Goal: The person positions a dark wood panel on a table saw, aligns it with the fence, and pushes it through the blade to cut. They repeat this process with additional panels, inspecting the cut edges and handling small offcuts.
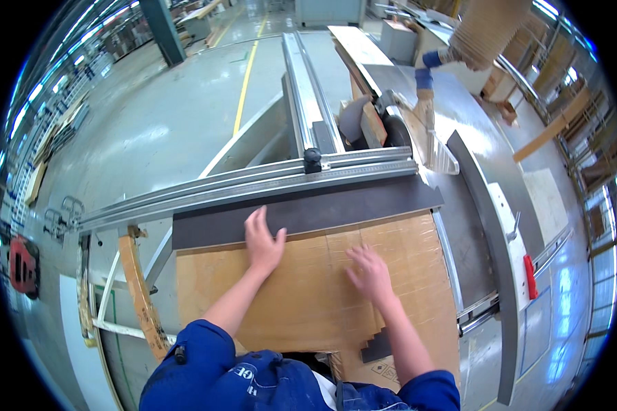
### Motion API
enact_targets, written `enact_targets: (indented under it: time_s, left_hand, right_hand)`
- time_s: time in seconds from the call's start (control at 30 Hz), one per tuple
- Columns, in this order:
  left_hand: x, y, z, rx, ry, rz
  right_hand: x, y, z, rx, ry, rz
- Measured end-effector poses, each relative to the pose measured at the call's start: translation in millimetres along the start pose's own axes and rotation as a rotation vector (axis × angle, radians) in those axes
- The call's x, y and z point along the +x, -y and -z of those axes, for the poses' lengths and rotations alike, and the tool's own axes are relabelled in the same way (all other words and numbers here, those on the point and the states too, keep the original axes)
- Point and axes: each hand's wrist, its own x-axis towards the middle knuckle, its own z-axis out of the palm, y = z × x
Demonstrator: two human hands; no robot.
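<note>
Setting: a workshop seen from above through a fisheye view, with a panel saw filling the middle of the frame and a grey floor with a yellow line (245, 75) in the upper left.
Cardboard sheet: a large brown cardboard sheet (308, 288) lies flat in the lower middle of the frame, on top of a dark panel.
Dark panel: a dark grey panel (336, 205) shows as a strip above the cardboard, its far edge against the metal fence.
Metal fence: a long silver fence rail (253, 183) runs from the left middle to the centre right, with a black knob (312, 159) on it.
Left hand: the left hand (264, 245) rests palm down at the cardboard's upper edge, fingers stretched together; its grip is flat and open, clamped on nothing.
Right hand: the right hand (370, 272) presses flat on the cardboard just right of centre, fingers spread apart, holding nothing.
Sleeves: both forearms come up from the lower edge out of blue sleeves (192, 363).
Saw blade guard: a round dark guard (373, 123) sits above the fence, upper centre.
Other person: a blue-gloved hand (425, 75) works in the upper right by stacked boards.
Red handle: a small red handle (530, 277) sits on the counter (469, 240) edge at the right.
</note>
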Motion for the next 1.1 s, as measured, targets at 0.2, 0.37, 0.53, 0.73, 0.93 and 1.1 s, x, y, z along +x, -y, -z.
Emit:
enact_targets:
  time_s: [0.2, 0.37, 0.53, 0.73, 0.93, 1.1]
  left_hand:
    - [-28, 125, 103, 0.213, -0.422, 1.028]
    - [-14, 293, 118, -0.298, -0.325, 1.080]
    - [-16, 319, 131, -0.663, -0.213, 1.047]
    - [7, 227, 142, -0.184, 0.083, 0.894]
    - [23, 177, 162, 0.249, 0.239, 0.872]
    - [25, 185, 166, 0.131, 0.332, 0.898]
  right_hand:
    - [-156, 79, 28, 0.108, -0.175, -0.374]
    - [-215, 123, 19, 0.205, -0.268, -0.575]
    - [-203, 130, 10, 0.239, -0.303, -0.436]
    - [-189, 125, -2, 0.258, -0.272, -0.349]
    - [-204, 133, -10, 0.293, -0.278, -0.440]
    - [-217, 120, -25, 0.278, -0.288, -0.416]
